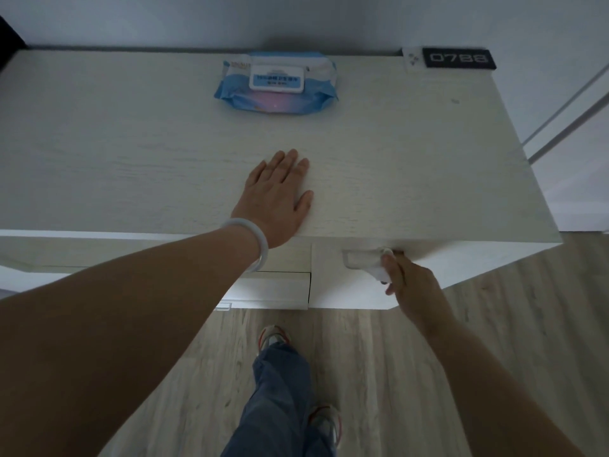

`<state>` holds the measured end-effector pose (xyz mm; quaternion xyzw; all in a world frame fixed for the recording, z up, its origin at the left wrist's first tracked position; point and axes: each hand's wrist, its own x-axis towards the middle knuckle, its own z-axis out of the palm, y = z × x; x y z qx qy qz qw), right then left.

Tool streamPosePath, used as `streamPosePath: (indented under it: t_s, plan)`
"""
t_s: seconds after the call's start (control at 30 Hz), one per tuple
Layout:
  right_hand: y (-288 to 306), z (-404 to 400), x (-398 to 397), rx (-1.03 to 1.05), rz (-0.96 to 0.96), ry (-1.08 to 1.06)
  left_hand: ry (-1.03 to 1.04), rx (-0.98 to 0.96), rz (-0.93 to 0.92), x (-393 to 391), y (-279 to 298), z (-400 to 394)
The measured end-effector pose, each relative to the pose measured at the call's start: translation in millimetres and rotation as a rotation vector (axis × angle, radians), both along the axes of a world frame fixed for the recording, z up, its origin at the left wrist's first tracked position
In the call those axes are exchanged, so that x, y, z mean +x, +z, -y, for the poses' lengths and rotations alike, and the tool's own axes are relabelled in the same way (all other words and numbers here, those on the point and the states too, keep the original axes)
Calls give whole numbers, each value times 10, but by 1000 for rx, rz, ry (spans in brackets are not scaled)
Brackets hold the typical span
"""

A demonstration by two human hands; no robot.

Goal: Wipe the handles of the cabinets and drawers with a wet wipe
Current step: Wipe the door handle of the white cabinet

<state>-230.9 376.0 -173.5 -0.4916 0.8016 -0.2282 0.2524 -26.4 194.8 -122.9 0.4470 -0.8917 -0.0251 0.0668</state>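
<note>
Head view: left hand (278,196) lies flat, fingers spread, on the cabinet top (412,166). Right hand (407,282) pinches a wet wipe (382,273) against the drawer handle (361,258). Black plaque (459,57) reads 0788 upside down.

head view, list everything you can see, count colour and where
cabinet: one, whitish wood grain, fills the middle, against the wall
wet wipe pack: one, blue with a white lid, far middle of the cabinet top
number sign: one, black, reads 0788, far right corner of the top
handle: one, white, on the cabinet front just under the top edge
wet wipe: one, white, pressed on that handle's right end
floor: pale wood planks
bracelet: one, pale, left wrist
left hand: flat on the top
right hand: holding the wipe
</note>
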Motion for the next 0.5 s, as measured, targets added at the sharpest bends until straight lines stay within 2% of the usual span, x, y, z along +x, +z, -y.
streamPosePath:
  t_s: [0.07, 0.17, 0.27, 0.33, 0.4, 0.5]
  plan:
    - [-13, 7, 157, -18, 69, -55, 2, 7, 0, 6, 5, 3]
    - [56, -38, 146, -56, -47, 76, -3, 11, 5, 10, 8, 4]
    - [189, 13, -166, 118, -207, 221, -7, 9, 4, 1, 3, -1]
    - [200, 58, -242, 174, -170, 231, -4, 12, 2, 6, 4, 2]
    - [136, 70, -132, 103, -103, 178, -3, 11, 1, 9, 3, 4]
    - [40, -20, 184, -66, 180, -140, 1, 7, -5, 2, 8, -5]
